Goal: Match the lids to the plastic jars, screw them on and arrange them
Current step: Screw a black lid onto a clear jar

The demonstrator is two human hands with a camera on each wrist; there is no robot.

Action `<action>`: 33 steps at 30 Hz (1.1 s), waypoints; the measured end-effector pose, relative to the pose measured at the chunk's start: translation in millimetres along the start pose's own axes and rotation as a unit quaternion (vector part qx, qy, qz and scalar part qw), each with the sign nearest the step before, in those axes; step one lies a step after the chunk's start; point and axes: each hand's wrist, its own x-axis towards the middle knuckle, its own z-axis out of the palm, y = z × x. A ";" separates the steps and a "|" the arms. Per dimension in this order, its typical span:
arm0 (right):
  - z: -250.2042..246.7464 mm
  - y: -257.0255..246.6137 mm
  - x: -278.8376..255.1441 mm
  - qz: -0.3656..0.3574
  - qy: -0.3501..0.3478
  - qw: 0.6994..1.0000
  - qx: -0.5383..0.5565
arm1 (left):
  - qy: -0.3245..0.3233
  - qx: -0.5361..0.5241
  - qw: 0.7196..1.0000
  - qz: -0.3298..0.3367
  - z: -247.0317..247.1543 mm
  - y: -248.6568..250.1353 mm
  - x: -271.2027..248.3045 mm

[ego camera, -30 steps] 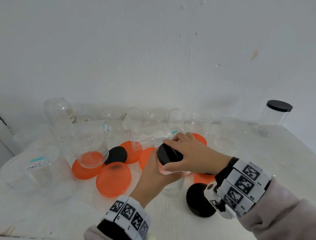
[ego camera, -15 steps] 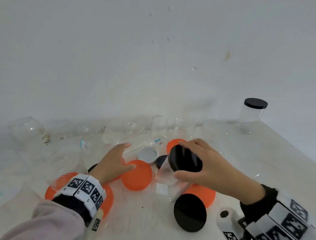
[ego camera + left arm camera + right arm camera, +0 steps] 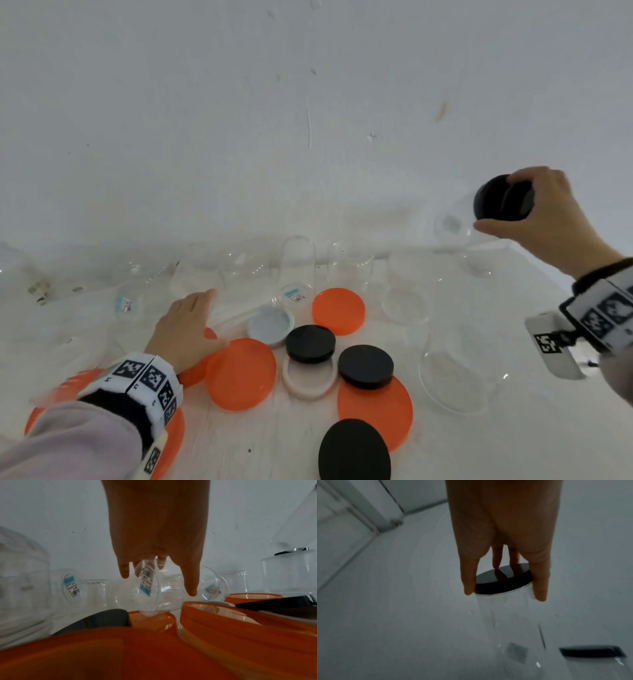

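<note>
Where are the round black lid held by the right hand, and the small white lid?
round black lid (image 3: 501, 198), head view: on its flat top.
right hand (image 3: 544, 214), head view: on its back.
small white lid (image 3: 270, 324), head view: on its inner face.

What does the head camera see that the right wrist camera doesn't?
Only the head view shows the left hand reaching out over the table, the loose orange lids, the loose black lids and the row of clear open jars by the wall.

Only the right wrist view shows a second black-lidded jar below, blurred, and a door frame.

Both show the right hand gripping a clear jar by its black lid, held in the air.
</note>
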 end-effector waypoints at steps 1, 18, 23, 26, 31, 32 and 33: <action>10.6 8.1 8.7 -0.003 -0.018 1.000 -0.009 | 0.004 0.003 1.000 -0.004 1.3 0.8 -0.2; 86.4 38.7 73.7 0.002 -0.251 0.946 -0.205 | -0.003 -0.070 0.996 -0.062 -3.2 -3.3 -5.9; 86.6 27.5 75.8 0.008 -0.266 0.914 -0.305 | 0.015 -0.098 0.992 -0.072 -8.8 1.1 -11.7; 85.5 19.8 75.3 0.003 -0.293 0.891 -0.346 | 0.022 -0.121 0.989 -0.080 -14.3 3.9 -16.9; 83.9 10.9 70.3 0.004 -0.328 0.875 -0.357 | 0.036 -0.196 0.975 -0.096 -21.4 5.2 -28.1; 82.9 8.1 68.1 0.006 -0.332 0.874 -0.355 | 0.040 -0.217 0.970 -0.099 -22.9 5.7 -30.9; 81.9 4.4 65.8 0.005 -0.334 0.875 -0.351 | 0.041 -0.238 0.965 -0.104 -24.4 6.4 -34.0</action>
